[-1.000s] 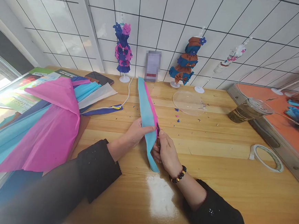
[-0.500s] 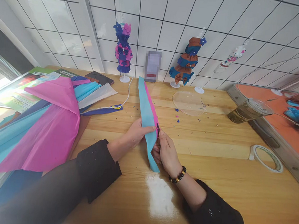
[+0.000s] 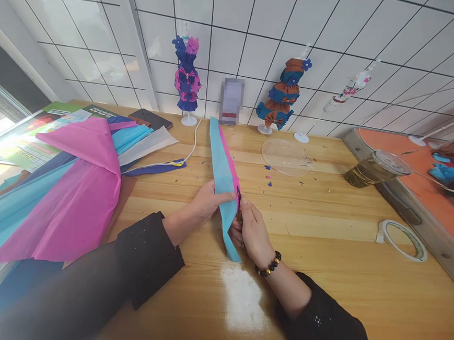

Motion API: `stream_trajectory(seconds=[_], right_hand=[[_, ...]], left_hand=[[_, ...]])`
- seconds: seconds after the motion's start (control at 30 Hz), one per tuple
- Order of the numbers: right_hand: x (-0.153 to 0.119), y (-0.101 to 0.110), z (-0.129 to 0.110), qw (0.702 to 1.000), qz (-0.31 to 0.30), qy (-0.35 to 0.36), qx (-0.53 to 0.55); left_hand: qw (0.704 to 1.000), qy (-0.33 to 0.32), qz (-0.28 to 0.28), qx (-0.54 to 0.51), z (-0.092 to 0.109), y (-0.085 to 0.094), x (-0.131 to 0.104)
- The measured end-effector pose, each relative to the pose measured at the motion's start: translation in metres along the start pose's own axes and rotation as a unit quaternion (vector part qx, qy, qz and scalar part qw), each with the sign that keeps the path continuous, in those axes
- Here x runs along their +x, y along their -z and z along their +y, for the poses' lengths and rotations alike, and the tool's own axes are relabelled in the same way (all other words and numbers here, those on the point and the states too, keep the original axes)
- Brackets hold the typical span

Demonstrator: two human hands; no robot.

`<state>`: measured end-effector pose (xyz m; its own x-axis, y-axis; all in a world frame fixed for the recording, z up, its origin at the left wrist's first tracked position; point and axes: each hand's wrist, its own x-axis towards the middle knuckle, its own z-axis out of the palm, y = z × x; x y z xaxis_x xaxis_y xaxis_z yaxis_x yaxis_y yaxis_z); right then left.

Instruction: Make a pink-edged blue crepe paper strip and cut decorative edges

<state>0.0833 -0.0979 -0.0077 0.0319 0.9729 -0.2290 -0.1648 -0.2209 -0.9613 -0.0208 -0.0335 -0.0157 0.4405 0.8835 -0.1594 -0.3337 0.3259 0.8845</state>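
Observation:
My left hand [image 3: 208, 201] is closed on a long light-blue fabric strip [image 3: 221, 164], thumb on top and the fingers underneath. A narrow pink strip [image 3: 230, 158] lies along its right edge. In my right hand [image 3: 254, 230] is a pair of small scissors [image 3: 239, 198], closed in by the fingers, so most of the handles are hidden. Their dark blades meet the pink edge just right of my left thumb. The blue strip's near end curls down between my hands, and its far end points toward the wall.
Pink, blue and white fabric sheets [image 3: 79, 200] are heaped at the left. Against the tiled wall stand small dress figures [image 3: 187, 78] and a blurred upright panel [image 3: 231, 101]. A clear plastic disc [image 3: 285, 158], a drink cup [image 3: 376, 168] and a tape roll [image 3: 404, 240] are rightward.
My hands and the strips hold almost the same place. The scissors' blades sit at a slightly different angle against the pink edge; the view has shifted a little.

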Motion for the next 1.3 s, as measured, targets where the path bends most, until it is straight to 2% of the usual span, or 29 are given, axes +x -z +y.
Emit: stream_trajectory(seconds=[0.33, 0.57, 0.87, 1.13, 1.3], right_hand=[[0.007, 0.0, 0.001, 1.0, -0.002, -0.013, 0.015], [-0.001, 0.001, -0.002, 1.0, -0.009, -0.012, -0.016], [-0.004, -0.002, -0.005, 0.999, -0.013, -0.026, -0.036], [-0.002, -0.001, -0.002, 0.999, -0.019, -0.016, -0.032], [0.001, 0.001, 0.0, 0.999, -0.024, -0.012, -0.02]], left_hand=[[1.0, 0.005, 0.003, 0.005, 0.004, -0.002, -0.003], [1.0, -0.006, 0.002, 0.009, 0.004, -0.001, -0.004], [0.998, 0.006, 0.011, -0.063, 0.0, 0.002, 0.002], [0.999, -0.006, 0.045, -0.023, -0.002, 0.002, 0.003], [0.999, -0.002, 0.043, 0.023, -0.002, 0.002, 0.003]])
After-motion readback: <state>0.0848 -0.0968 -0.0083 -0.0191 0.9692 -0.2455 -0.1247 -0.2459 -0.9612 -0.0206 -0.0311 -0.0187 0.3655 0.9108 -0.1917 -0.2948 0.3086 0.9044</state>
